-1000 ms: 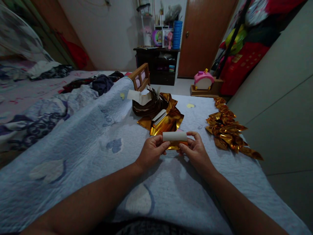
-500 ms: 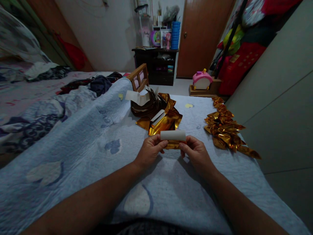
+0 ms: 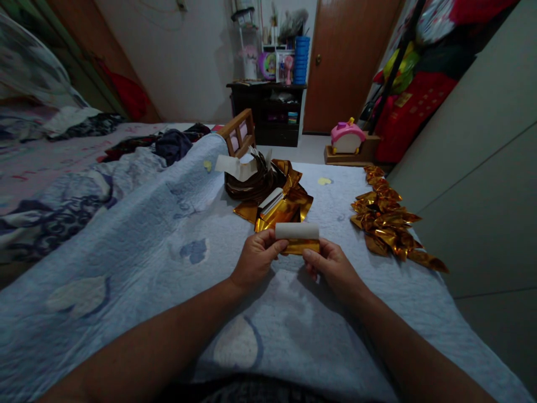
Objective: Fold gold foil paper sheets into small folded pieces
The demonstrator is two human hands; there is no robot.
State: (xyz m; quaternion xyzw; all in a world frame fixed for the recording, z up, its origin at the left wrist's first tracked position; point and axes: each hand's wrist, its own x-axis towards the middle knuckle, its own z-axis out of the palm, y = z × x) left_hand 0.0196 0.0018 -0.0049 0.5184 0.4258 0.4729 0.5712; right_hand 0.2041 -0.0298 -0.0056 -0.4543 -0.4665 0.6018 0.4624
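Observation:
Between my two hands is a sheet of gold foil paper [image 3: 302, 247], its white backing curled over at the far edge. My left hand [image 3: 260, 258] pinches its left end, thumb on top. At the lower right corner, my right hand [image 3: 335, 266] grips the same sheet with thumb and bent fingers. Just beyond lies a loose pile of gold foil sheets [image 3: 289, 210] with a folded white-edged piece on it. Behind that sits a dark curled stack of paper [image 3: 251, 186] with white sheets sticking up. Folded gold foil pieces [image 3: 384, 224] lie in a row at the right.
A blue quilt [image 3: 168, 296] with heart patterns covers the surface under my hands. Rumpled clothes [image 3: 172, 144] lie to the left. A pink toy [image 3: 347, 137] and a dark shelf [image 3: 268, 117] stand beyond the far edge. A pale cabinet wall [image 3: 486, 196] rises on the right.
My right thumb has slid a little left and down along the foil paper's near edge, and more gold shows at its right end. My left hand stays in place.

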